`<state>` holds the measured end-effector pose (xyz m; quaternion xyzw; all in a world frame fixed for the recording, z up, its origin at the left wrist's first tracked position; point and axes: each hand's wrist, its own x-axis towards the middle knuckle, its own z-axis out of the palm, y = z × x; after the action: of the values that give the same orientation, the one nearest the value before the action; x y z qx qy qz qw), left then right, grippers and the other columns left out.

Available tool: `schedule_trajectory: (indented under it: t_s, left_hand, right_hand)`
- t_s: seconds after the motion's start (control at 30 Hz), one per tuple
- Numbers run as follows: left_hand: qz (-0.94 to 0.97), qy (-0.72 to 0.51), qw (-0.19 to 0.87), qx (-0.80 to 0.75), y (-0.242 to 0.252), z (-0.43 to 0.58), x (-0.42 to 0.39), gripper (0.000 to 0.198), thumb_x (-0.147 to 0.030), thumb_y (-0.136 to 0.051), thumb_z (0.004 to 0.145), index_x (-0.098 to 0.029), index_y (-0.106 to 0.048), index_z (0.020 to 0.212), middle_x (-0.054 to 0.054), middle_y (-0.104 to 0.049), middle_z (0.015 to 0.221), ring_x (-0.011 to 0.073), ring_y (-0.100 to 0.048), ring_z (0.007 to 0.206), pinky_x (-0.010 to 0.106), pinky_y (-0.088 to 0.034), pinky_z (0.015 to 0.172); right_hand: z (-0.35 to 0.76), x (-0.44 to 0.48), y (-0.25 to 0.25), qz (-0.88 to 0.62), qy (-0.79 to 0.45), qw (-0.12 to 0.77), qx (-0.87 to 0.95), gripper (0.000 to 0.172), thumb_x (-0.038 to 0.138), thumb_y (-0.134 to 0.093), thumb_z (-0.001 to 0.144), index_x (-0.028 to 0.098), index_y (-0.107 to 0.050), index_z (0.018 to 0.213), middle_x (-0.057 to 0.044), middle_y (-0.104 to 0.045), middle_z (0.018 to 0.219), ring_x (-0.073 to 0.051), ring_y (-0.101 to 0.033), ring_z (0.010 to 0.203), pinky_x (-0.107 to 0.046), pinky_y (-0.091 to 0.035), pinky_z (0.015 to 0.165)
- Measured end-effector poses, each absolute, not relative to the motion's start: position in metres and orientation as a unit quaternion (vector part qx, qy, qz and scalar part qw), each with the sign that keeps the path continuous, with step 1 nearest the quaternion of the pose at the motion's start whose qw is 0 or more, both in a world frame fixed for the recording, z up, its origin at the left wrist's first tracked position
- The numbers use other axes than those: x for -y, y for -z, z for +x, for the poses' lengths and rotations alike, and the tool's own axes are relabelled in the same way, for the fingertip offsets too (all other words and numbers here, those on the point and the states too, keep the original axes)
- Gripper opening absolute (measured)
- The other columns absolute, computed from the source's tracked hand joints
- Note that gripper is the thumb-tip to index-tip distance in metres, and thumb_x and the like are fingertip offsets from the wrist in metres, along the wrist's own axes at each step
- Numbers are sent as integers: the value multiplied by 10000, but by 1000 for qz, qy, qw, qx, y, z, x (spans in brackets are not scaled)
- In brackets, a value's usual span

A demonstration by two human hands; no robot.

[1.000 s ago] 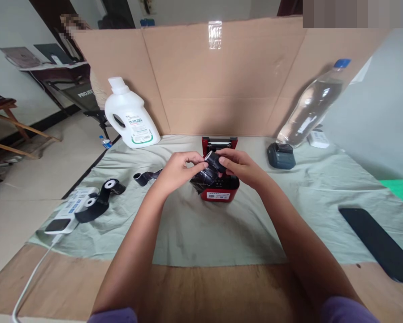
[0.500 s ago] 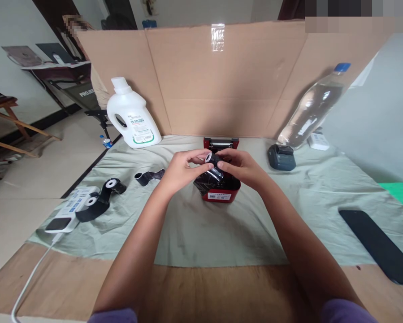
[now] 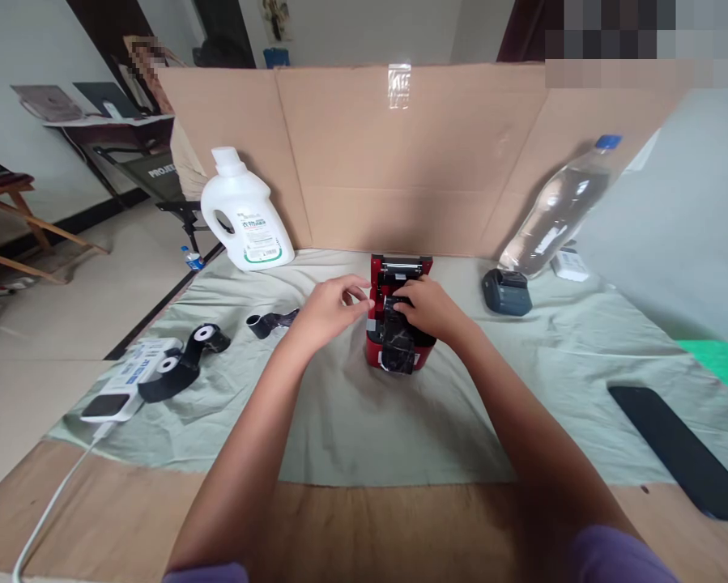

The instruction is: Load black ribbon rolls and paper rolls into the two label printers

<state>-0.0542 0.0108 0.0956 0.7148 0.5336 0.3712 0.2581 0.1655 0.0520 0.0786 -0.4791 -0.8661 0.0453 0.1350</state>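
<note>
A small red and black printer (image 3: 374, 354) stands on the cloth in front of me with its lid (image 3: 402, 270) raised at the back. My right hand (image 3: 427, 308) reaches over its right side, with the fingers closed on a black ribbon roll (image 3: 390, 303) at the printer's opening. From that roll a strip of shiny black film (image 3: 398, 344) hangs down over the front. My left hand (image 3: 338, 309) is at the printer's left edge, thumb and fingers apart with nothing between them; its fingertips are close to the red side, and I cannot tell if they touch.
To the left lie a loose black ribbon (image 3: 270, 323), a black roll on two white cores (image 3: 178, 374) and a white box (image 3: 146, 360). A white jug (image 3: 248, 214) and a clear bottle (image 3: 561, 212) lean by the cardboard (image 3: 400, 162). A dark device (image 3: 507, 292) and a phone (image 3: 673, 445) are right.
The ribbon roll has gone down from between both hands to the printer's opening. My left hand has let go and moved slightly left. The film now hangs over the front.
</note>
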Motion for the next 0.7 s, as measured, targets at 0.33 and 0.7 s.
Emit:
schedule_trajectory:
  t_s: [0.33, 0.7]
  left_hand:
    - [865, -119, 232, -429, -92, -38, 3, 528, -423, -726, 771, -272, -664, 1273, 36, -673, 1244, 290, -536, 1140, 378, -462, 929]
    - [849, -210, 159, -458, -99, -29, 8, 266, -272, -563, 873, -300, -775, 1032, 35, -745, 1020, 245, -662, 868, 337, -481, 791]
  right_hand:
    - [139, -58, -76, -564, -75, -6, 822, 259, 261, -560, 890, 190, -760, 1039, -135, -738, 1079, -325, -567, 1141, -410, -412, 921]
    - [190, -89, -73, -541, -205, 492, 651, 342, 429, -577, 831, 181, -715, 1022, -69, -726, 978, -182, -607, 753, -353, -493, 762]
